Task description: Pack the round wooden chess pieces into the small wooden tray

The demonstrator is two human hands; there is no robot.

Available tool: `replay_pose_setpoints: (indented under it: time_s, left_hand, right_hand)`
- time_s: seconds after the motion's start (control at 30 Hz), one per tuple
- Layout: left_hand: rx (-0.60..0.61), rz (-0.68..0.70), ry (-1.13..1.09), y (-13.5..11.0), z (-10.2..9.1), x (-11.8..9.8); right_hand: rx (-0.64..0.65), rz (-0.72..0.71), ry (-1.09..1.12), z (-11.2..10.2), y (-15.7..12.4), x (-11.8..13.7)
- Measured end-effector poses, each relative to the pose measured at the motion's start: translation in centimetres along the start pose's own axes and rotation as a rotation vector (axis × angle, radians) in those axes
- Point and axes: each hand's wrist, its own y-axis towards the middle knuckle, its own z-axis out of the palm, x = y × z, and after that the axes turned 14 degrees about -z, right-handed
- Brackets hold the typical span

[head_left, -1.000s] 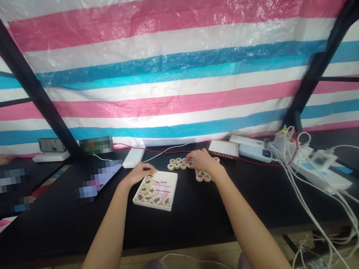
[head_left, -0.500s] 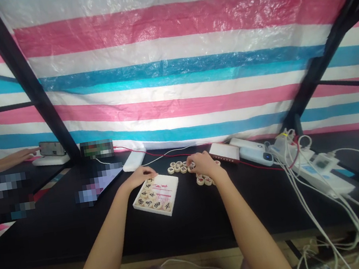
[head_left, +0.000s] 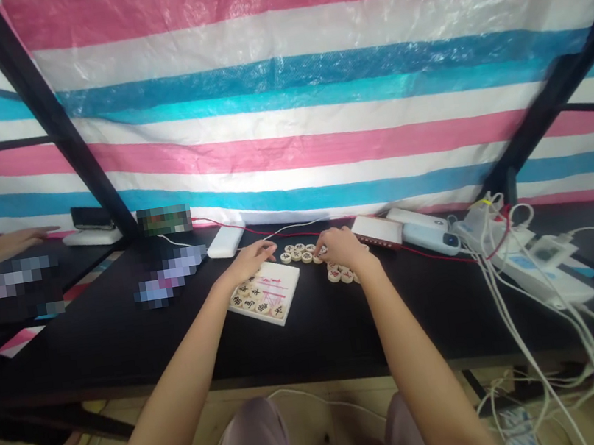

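**user1:** what's on the bench, biggest stuff first?

**user2:** A huge pink, white and blue striped tarp [head_left: 274,70] hangs behind everything. The black bench [head_left: 124,337] sits under it. On the right there's a tangle of white power strips and cables [head_left: 538,264]. Far left, another person's hand [head_left: 18,240] lies by a phone stand.

**user1:** and the hands?

**user2:** In the middle is a white game board [head_left: 287,283] lying flat, with round xiangqi pieces on its left half [head_left: 253,300]. The left hand [head_left: 252,259] rests on the board's far edge, grip released and fingers stretched out. The right hand [head_left: 342,245] is just beside the board, on the loose xiangqi pieces [head_left: 297,254]. Its fingers are curled down onto them, but I honestly can't tell if that grip has one pinched.
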Motion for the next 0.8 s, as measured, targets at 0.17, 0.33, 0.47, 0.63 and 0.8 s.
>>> replay_pose_setpoints:
  time_s: [0.17, 0.33, 0.47, 0.63, 0.8]
  left_hand:
    - [0.023, 0.041, -0.042, -0.2, 0.5, -0.2]
    - [0.000, 0.021, -0.042, -0.6, 0.7, -0.9]
    - [0.041, 0.026, -0.011, -1.1, 0.7, -1.3]
    - [0.052, 0.044, 0.010, -1.1, 0.7, -1.2]
    - [0.067, 0.069, 0.015, -0.8, 0.6, -0.6]
  right_hand:
    - [-0.016, -0.016, -0.034, -0.3, 0.0, 0.3]
    - [-0.037, -0.057, -0.063, -0.4, -0.1, 0.8]
    - [-0.036, -0.061, -0.082, 0.0, -0.1, 0.7]
    - [-0.040, -0.057, -0.084, 0.3, -0.1, 0.4]
    - [-0.041, -0.065, -0.071, 0.3, 0.1, 0.8]
